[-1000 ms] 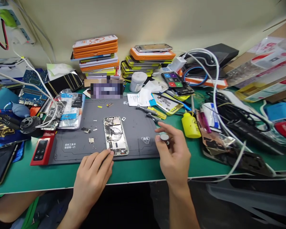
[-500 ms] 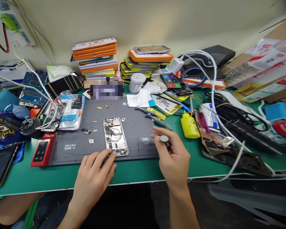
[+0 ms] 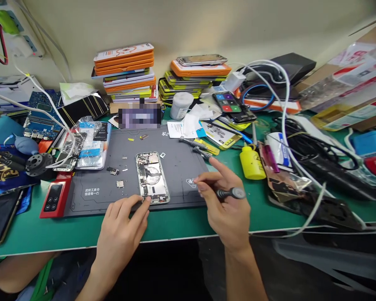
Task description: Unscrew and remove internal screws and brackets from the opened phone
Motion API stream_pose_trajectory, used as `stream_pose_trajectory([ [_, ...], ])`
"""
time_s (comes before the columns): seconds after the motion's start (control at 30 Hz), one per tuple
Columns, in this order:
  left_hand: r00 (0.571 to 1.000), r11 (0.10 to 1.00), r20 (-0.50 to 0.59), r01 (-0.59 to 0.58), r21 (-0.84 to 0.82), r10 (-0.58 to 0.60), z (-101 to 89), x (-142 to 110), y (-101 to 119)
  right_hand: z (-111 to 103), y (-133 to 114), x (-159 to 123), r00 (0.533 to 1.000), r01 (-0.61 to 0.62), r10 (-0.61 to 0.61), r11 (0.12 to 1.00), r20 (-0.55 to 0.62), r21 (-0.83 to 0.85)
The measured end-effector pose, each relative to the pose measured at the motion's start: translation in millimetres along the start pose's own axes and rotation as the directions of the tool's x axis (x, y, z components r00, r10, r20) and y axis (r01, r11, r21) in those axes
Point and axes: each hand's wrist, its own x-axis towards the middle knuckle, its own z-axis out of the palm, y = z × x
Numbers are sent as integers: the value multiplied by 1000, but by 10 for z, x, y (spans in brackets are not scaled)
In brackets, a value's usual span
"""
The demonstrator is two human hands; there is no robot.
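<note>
An opened phone [image 3: 152, 177] lies on the grey repair mat [image 3: 100, 200], its circuit boards and round coil exposed. At its lower end, my left hand [image 3: 120, 228] holds the bottom left corner between the fingertips. To the right of the phone, over the mat's edge, my right hand [image 3: 228, 205] has a screwdriver [image 3: 233, 193] lying across the palm, with its dark handle pointing right. The thumb and a finger of that hand come together; whether anything tiny is between them I cannot make out. Small phone parts [image 3: 120, 184] lie on the mat left of the phone.
A red control unit [image 3: 54, 196] sits at the mat's left end. More screwdrivers [image 3: 194, 144] lie beyond my right hand, with a yellow bottle [image 3: 252, 163] to their right. Stacked boxes [image 3: 123, 73] line the wall. Cables [image 3: 285, 104] and clutter crowd the right side.
The screwdriver in my right hand has tipped from upright to nearly flat, its end swinging right. My right thumb and finger have drawn together. My left hand stays at the phone's corner.
</note>
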Motion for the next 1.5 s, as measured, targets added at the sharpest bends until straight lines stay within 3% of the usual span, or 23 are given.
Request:
stream_pose_trajectory([
  [0.17,1000,1000,12,10,-29,-10,5,-13,-18,4,-27,55,999,14,-13,999,-52,29],
  [0.33,1000,999,14,13,-29,-12,19,-13,-25,20,-24,50,999,8,0,973,-37,232],
  [0.43,1000,999,13,11,-37,-11,13,-13,-21,36,-28,27,996,-28,49,962,-71,271],
  [0.87,999,1000,-31,-17,-20,17,15,-16,-26,89,-45,-15,988,41,-47,998,-145,-44],
  [1.07,998,999,-56,-40,-13,39,17,-7,-52,106,-52,0,989,12,-11,1000,-149,4],
  [1.37,998,999,-57,-19,-28,18,26,-30,-42,76,-38,-31,986,-20,9,998,-167,-62],
  [1.5,995,997,-98,-16,-82,8,24,-70,-25,36,-79,-13,979,66,-111,966,-172,-250],
])
